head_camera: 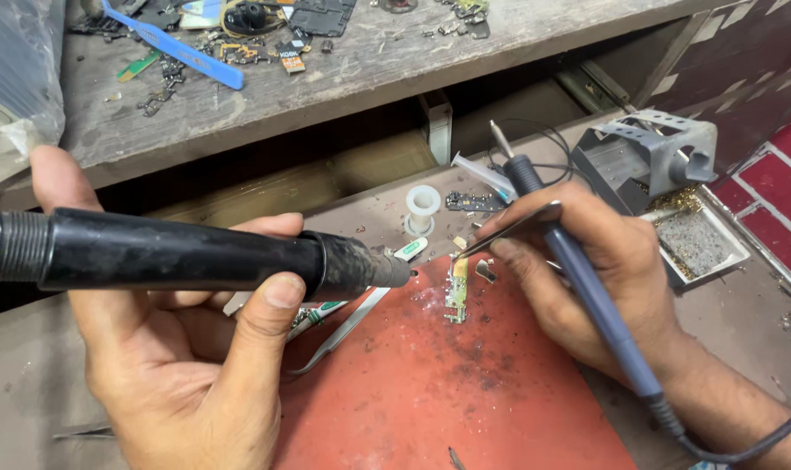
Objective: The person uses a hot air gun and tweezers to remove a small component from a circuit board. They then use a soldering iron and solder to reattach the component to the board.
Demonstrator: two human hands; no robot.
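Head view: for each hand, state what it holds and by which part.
The left hand grips a black hot-air wand around its barrel. The right hand pinches tweezers near their upper end and holds a blue-grey soldering iron along its handle.

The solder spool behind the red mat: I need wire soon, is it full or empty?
Empty: the white spool stands upright with a bare core, no wire visible on it.
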